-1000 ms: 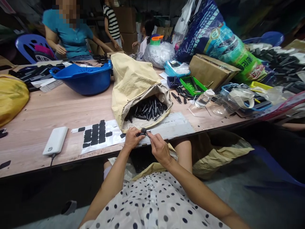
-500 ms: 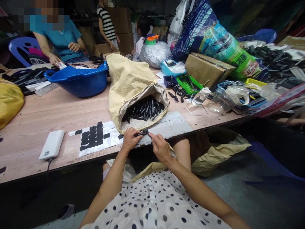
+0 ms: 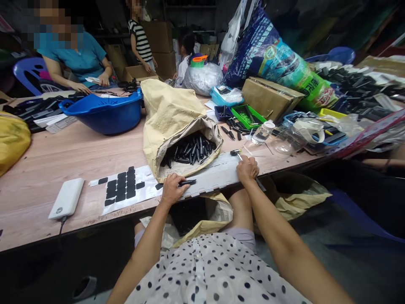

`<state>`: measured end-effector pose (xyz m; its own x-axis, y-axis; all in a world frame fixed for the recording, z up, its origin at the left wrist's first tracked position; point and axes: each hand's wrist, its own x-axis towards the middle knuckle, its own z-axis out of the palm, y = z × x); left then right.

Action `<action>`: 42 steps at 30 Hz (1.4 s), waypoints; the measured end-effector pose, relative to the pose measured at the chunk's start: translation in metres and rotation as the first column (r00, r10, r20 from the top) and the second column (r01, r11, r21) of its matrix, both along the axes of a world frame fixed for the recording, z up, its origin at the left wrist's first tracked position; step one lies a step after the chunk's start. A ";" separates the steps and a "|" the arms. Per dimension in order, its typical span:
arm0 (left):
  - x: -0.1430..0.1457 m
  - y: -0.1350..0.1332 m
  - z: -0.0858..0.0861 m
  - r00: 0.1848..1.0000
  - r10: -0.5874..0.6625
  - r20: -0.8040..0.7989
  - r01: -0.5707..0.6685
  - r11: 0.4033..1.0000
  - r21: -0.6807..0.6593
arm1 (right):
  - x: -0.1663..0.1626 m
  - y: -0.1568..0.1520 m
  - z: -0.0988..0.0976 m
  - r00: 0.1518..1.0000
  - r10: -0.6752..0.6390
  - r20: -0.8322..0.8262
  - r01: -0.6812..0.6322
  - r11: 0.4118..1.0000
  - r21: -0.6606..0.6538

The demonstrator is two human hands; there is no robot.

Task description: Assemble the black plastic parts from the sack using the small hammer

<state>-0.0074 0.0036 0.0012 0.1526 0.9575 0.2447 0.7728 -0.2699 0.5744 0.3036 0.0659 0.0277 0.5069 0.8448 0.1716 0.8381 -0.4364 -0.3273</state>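
At flat grey board [image 3: 218,172] | left hand [image 3: 172,188]: pinching slim black piece [image 3: 189,182] | right hand [image 3: 247,169]: curled round black-headed hammer [image 3: 235,152]

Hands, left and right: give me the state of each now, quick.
Left hand: closed, holding a black piece.
Right hand: closed, holding a hammer.

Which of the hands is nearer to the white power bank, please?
Left. The left hand is to the right of the white power bank, with the sheet of black stickers between them; the right hand is much farther right.
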 end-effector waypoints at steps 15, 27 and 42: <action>0.016 -0.069 0.002 0.976 -0.179 -0.123 0.197 0.968 0.155 | -0.013 0.003 -0.012 0.997 -0.009 0.077 0.004 0.998 0.066; 0.060 0.035 0.030 0.961 0.238 0.140 -0.256 0.959 0.122 | -0.020 0.002 -0.010 0.997 -0.002 0.076 -0.002 0.998 0.061; 0.070 0.087 0.021 0.924 0.360 0.128 -0.369 0.928 0.051 | -0.021 0.003 -0.014 0.997 -0.009 0.072 0.002 0.995 0.098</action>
<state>0.0623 0.0904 0.0225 -0.2369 0.9205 0.3107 0.7557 -0.0264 0.6544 0.2821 0.0690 0.0141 0.4944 0.8194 0.2899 0.8590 -0.4097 -0.3071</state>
